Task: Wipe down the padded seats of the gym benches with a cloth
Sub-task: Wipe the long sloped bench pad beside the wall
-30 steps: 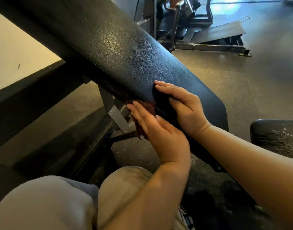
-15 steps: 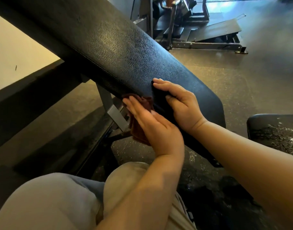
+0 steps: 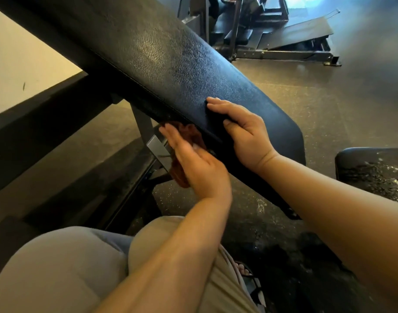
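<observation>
A head-worn camera looks down at a long black padded backrest (image 3: pixel 171 64) of a gym bench, tilted so it runs from the upper left down toward the lower right, its textured vinyl catching a dull shine. The left hand (image 3: pixel 198 168) presses a reddish-brown cloth (image 3: pixel 189 136) against the near side edge of the pad, just beneath its stitched seam; its fingers (image 3: pixel 173 137) lie straight and close together, flat over the cloth, which bunches out above and below the palm. The right hand (image 3: pixel 245 132) rests on the top of the pad just beside the left, fingers stretched flat along the surface and thumb curving over the near edge, holding nothing. A grey metal bracket (image 3: pixel 155 147) of the bench frame shows under the pad, right behind the cloth. At the far right edge sits a second black seat pad (image 3: pixel 374 172), speckled with pale marks. The person's knees in light trousers (image 3: pixel 69 267) fill the lower left. The speckled rubber floor (image 3: pixel 329 109) stretches beyond, with another machine's metal frame (image 3: pixel 283 44) in the background at the top.
</observation>
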The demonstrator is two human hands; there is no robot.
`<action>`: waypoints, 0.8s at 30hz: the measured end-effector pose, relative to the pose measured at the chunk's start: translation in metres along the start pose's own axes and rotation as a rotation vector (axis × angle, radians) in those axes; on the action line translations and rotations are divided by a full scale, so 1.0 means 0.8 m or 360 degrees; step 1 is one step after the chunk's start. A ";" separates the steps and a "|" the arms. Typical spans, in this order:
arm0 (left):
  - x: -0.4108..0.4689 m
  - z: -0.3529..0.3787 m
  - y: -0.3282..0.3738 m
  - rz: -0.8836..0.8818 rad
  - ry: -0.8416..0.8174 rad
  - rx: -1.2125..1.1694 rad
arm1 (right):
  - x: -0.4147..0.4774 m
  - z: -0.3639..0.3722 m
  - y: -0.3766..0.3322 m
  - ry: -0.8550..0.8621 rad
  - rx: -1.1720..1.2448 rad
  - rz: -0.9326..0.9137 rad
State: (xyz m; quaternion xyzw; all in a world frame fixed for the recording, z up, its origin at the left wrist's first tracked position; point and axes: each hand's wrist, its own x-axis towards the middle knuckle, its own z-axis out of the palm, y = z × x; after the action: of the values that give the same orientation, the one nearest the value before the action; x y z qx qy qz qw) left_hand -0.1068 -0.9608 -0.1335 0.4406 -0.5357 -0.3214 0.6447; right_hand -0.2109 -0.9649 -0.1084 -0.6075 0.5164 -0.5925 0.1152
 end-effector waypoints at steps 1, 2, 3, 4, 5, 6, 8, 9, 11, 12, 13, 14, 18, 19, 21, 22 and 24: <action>-0.013 0.004 0.005 -0.0061 -0.0025 0.0000 | 0.000 0.000 0.001 0.0005 -0.0010 -0.0003; -0.034 0.008 0.014 -0.0157 -0.0108 -0.0014 | 0.000 -0.001 0.002 0.0010 -0.0019 -0.0009; -0.059 0.009 0.022 -0.0280 -0.0211 -0.0040 | 0.000 -0.001 0.002 0.0013 -0.0023 -0.0012; -0.081 0.007 0.029 -0.0385 -0.0320 -0.0036 | 0.000 -0.001 0.001 0.0013 -0.0023 -0.0014; -0.098 0.003 0.031 -0.0414 -0.0414 0.0012 | -0.001 0.000 0.000 0.0009 -0.0025 -0.0014; -0.108 -0.002 0.033 -0.0411 -0.0497 0.0078 | -0.001 0.000 -0.001 0.0003 -0.0025 -0.0009; -0.108 -0.013 0.029 -0.0540 -0.0636 0.0096 | -0.002 0.000 -0.002 -0.0009 -0.0015 0.0006; -0.101 -0.021 0.035 -0.0667 -0.0672 0.0046 | -0.003 -0.001 -0.002 -0.0011 -0.0020 0.0007; -0.081 -0.038 0.047 -0.0766 -0.0544 -0.0003 | -0.003 -0.002 -0.002 -0.0012 -0.0037 0.0001; -0.066 -0.044 0.054 -0.0656 -0.0373 -0.0007 | -0.002 -0.002 -0.002 -0.0013 -0.0035 -0.0001; -0.048 -0.047 0.056 -0.0498 -0.0189 -0.0024 | -0.001 -0.002 -0.002 -0.0013 -0.0032 0.0002; -0.029 -0.047 0.057 -0.0341 -0.0046 -0.0056 | 0.000 -0.001 -0.003 -0.0012 -0.0031 0.0009; -0.011 -0.018 0.041 -0.0078 -0.0033 0.0102 | -0.001 0.001 -0.002 -0.0017 -0.0058 0.0004; -0.030 -0.013 0.036 -0.0097 -0.0121 0.0131 | -0.002 0.000 -0.002 -0.0013 -0.0064 -0.0008; -0.077 -0.015 0.033 -0.0234 -0.0401 0.0113 | -0.002 -0.001 -0.003 -0.0001 -0.0075 -0.0028; -0.095 -0.021 0.036 -0.0408 -0.0596 0.0056 | -0.002 -0.002 -0.004 0.0000 -0.0077 -0.0030; -0.108 -0.030 0.040 -0.0743 -0.0817 -0.0026 | -0.002 -0.001 -0.005 -0.0006 -0.0075 -0.0023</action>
State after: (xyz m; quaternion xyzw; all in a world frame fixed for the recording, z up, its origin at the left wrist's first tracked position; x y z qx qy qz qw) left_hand -0.1043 -0.8662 -0.1405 0.4509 -0.5625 -0.5649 0.4015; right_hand -0.2092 -0.9615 -0.1057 -0.6147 0.5256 -0.5800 0.0977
